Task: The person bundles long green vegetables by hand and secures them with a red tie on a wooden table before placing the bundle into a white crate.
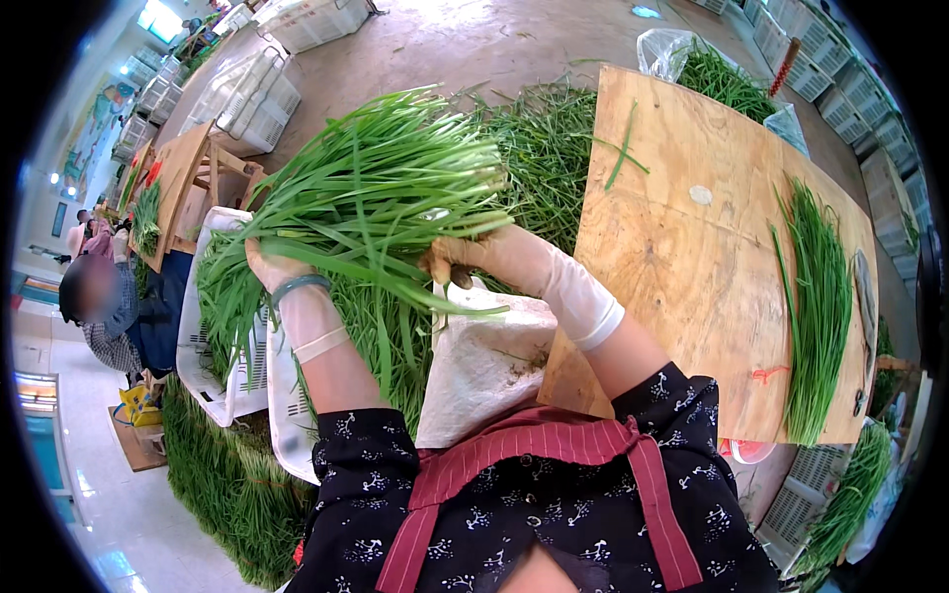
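A big bunch of garlic chives (366, 178) is held up in front of me, its pale cut ends to the right and its green tips drooping left. My left hand (277, 265), in a thin pale glove with a bracelet at the wrist, is closed under the leafy side; the leaves hide most of its fingers. At the lower right edge of the bunch, my gloved right hand (463, 259) has its fingers curled, stained brown, and pinches at a few blades. Below the hands are a white foam block (484, 341) and more loose chives (381, 326) in a white crate (289, 415).
On my right stands a plywood board (672, 257) with a sorted chive bundle (819, 316) near its far right edge. A heap of loose greens (544, 148) lies on the floor ahead. Stacked white crates (247, 99) stand behind it; another person (119, 306) sits at left.
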Available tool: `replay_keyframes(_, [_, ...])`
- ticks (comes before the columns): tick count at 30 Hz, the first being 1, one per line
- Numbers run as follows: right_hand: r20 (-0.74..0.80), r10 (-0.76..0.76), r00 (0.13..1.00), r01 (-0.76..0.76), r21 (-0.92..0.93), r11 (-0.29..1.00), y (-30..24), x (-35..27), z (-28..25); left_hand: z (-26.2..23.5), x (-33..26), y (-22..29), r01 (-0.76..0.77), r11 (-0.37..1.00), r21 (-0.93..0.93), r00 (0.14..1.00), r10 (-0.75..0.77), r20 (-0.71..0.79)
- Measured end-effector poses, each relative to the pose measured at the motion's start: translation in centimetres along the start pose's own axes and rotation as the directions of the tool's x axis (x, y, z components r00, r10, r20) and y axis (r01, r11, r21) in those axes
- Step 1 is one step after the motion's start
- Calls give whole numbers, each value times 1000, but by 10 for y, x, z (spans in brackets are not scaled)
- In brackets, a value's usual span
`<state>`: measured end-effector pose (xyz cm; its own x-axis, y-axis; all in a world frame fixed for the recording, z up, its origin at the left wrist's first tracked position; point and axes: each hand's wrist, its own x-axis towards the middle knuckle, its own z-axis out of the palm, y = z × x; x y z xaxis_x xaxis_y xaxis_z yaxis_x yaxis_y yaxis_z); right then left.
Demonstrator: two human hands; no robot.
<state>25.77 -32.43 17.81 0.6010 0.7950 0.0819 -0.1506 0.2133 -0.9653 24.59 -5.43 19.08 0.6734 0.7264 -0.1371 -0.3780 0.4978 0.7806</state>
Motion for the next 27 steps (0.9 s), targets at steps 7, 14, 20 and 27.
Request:
replay_keyframes(7, [9, 128, 992, -128, -16, 992, -6, -43, -27, -12, 21, -14, 38, 987, -156, 999, -35, 24])
replay_keyframes(14, [-681, -137, 719, 461, 320, 827, -1, -81, -102, 5, -4, 1, 11, 999, -51, 993, -16, -115])
replay_keyframes(20, [-426, 70, 902, -205, -278, 938, -21, -9, -29, -1, 5, -4, 49, 994, -100, 996, -56, -73])
replay_keyframes(27, [-342, 35, 939, 106, 384, 917, 0, -13, -32, -3, -1, 1, -6, 990, -144, 999, 11, 35])
